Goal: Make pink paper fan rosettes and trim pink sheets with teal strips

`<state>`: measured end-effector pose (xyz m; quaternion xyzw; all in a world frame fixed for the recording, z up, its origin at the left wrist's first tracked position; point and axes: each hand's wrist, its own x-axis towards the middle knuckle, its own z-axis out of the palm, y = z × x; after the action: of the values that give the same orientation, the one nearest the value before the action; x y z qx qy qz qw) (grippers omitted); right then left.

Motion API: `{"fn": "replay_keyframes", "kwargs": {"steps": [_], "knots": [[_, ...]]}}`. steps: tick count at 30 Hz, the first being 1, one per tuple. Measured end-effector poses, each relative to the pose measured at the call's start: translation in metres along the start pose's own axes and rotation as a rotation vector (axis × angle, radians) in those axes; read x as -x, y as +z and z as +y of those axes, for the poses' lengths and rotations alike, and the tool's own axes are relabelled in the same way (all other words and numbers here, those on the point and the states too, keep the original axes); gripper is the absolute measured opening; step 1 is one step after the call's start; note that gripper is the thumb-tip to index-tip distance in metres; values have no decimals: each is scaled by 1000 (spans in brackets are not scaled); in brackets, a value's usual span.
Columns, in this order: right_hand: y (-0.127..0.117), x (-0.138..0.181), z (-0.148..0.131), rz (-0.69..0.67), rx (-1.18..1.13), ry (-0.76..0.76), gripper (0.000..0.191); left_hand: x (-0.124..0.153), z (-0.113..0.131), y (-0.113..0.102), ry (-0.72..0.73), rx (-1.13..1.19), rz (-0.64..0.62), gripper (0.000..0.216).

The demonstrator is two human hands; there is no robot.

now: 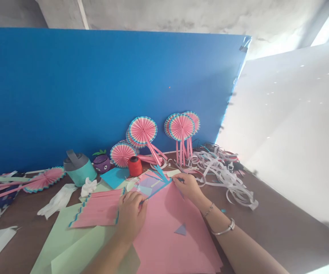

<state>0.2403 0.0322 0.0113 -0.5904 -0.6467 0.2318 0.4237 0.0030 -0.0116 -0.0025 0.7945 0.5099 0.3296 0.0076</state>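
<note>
A large pink paper sheet (pixel 167 232) lies in front of me, with a narrow blue paper strip (pixel 159 189) along its far edge. My right hand (pixel 188 186) pinches the strip at its right end. At the other end, my left hand (pixel 132 215) has its fingers curled, thumb against the strip. Beyond the right hand's fingertips, several loose blue strips (pixel 160 173) fan out. Beside my left hand lies a pleated pink paper (pixel 98 208) with blue edges. A small purple paper triangle (pixel 180 229) rests on the pink sheet.
Pale green sheets (pixel 67 228) lie at left. Finished pink paper fans (pixel 182 127) lean on the blue panel (pixel 110 83). Behind the hands stand a red thread spool (pixel 135 166), a teal container (pixel 80 169) and a purple cup (pixel 102 163). Tangled white strips (pixel 218 167) spread at right.
</note>
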Motion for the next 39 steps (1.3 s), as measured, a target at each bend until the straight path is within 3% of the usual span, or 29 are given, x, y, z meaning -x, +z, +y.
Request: {"fn": "replay_keyframes", "kwargs": {"steps": [8, 18, 22, 27, 31, 35, 39], "knots": [[3, 1, 1, 54, -18, -12, 17, 0, 3, 1, 3, 8, -9, 19], [-1, -12, 28, 244, -175, 111, 42, 0, -3, -1, 4, -11, 2, 18], [-1, -16, 35, 181, -124, 24, 36, 1, -4, 5, 85, -125, -45, 27], [8, -11, 32, 63, -8, -105, 21, 3, -7, 14, 172, -295, -14, 42], [8, -9, 32, 53, 79, -134, 20, 3, -7, 12, 171, -317, -25, 44], [5, -10, 31, 114, 202, -161, 17, 1, -5, 8, 215, -388, 55, 51], [2, -10, 25, 83, 23, -84, 22, 2, -2, 6, 242, -477, 69, 57]]}}
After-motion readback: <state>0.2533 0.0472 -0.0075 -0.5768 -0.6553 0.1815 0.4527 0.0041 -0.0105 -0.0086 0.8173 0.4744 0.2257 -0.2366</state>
